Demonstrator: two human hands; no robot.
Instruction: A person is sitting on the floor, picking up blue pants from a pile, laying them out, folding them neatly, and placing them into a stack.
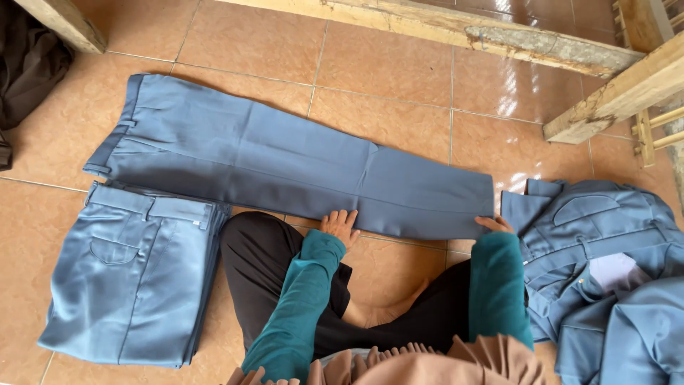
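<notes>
I see my left hand [340,225] lying flat, with the fingers spread a little, on the near edge of the long pair of grey-blue fabric trousers [285,160]. It presses on the cloth and grips nothing. My right hand [493,224] is at the near corner of the same trousers, at the leg end. Only its upper part shows above the teal sleeve, so I cannot tell if the fingers are pinching the hem or only resting on it.

The trousers are laid out flat on the floor of orange-brown glazed tiles [399,78]. They lie across my view, one leg on top of the other, with the waistband at the far left and the leg ends at the right, just beside my right hand. A faint crease crosses the cloth near the middle.

Both my arms are in teal sleeves, and my legs in black cloth are folded under me, between the two hands.

To my left, touching the waistband end of the trousers, there is a neat stack of folded grey-blue trousers [132,278] with a back pocket on top. To my right, a loose heap of grey-blue garments [605,271] lies crumpled, very near the leg ends.

Farther away, pale rough wooden beams [499,32] run along the top and the right of the floor, and a dark cloth [28,64] is in the upper left corner.
</notes>
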